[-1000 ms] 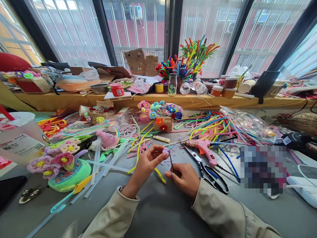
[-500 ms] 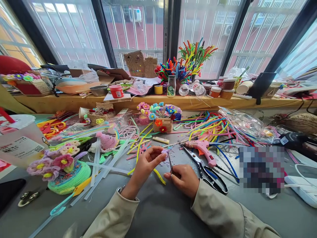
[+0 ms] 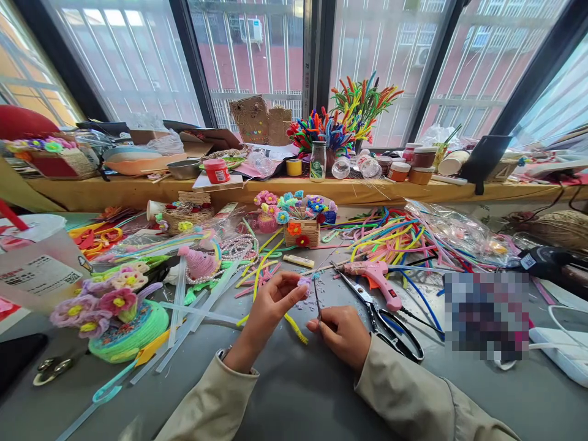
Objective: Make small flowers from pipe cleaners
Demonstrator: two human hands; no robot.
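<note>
Two beige sleeves (image 3: 209, 398) enter from the bottom edge over a grey table (image 3: 298, 404), one to each hand. Right of centre, the right hand (image 3: 343, 331) has its thumb and fingers clamped on one slim dark tool (image 3: 318, 303), whose upper end points up the frame. The left hand (image 3: 273, 303) pinches one small lilac piece (image 3: 304, 283) between thumb and fingertips at the middle of the frame, just beside the tool; whether the two touch is unclear. One fuzzy yellow stem (image 3: 296, 329) shows below the left hand. Just right of the right hand lies one pair of large scissors (image 3: 395, 331) with black handles, and beyond it one pink glue gun (image 3: 377, 280). At left sits one green woven piece (image 3: 131, 331) under a cluster of flowers, a single one deep pink. Farther up, one pale tube (image 3: 298, 261) lies near the centre, before one small basket (image 3: 309, 231) with two flowers on its front, one orange, one red. On the ledge (image 3: 275, 188) behind stand one red jar (image 3: 215, 171), one yellow pot (image 3: 294, 166) and one glass bottle (image 3: 318, 162), with two clear cups beside the bottle.
</note>
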